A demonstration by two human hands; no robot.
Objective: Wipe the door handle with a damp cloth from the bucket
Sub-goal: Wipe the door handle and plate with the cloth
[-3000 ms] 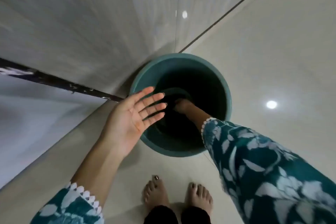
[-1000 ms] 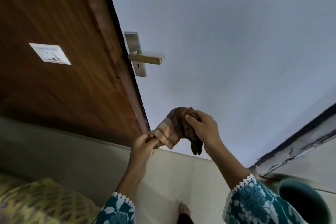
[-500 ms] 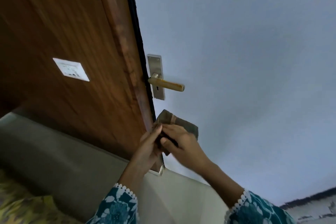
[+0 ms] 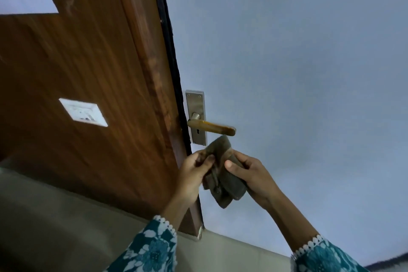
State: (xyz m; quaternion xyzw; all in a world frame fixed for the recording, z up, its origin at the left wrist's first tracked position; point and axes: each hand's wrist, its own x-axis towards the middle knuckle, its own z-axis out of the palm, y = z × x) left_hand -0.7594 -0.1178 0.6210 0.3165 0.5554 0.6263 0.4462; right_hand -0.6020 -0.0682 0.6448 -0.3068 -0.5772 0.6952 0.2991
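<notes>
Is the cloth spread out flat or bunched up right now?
Bunched and folded: the cloth sits in thick layers gripped between the left hand and right hand, just below the door handle.

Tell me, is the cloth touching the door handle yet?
No, the cloth is held in the left hand and right hand just below the door handle, with a gap between.
</notes>
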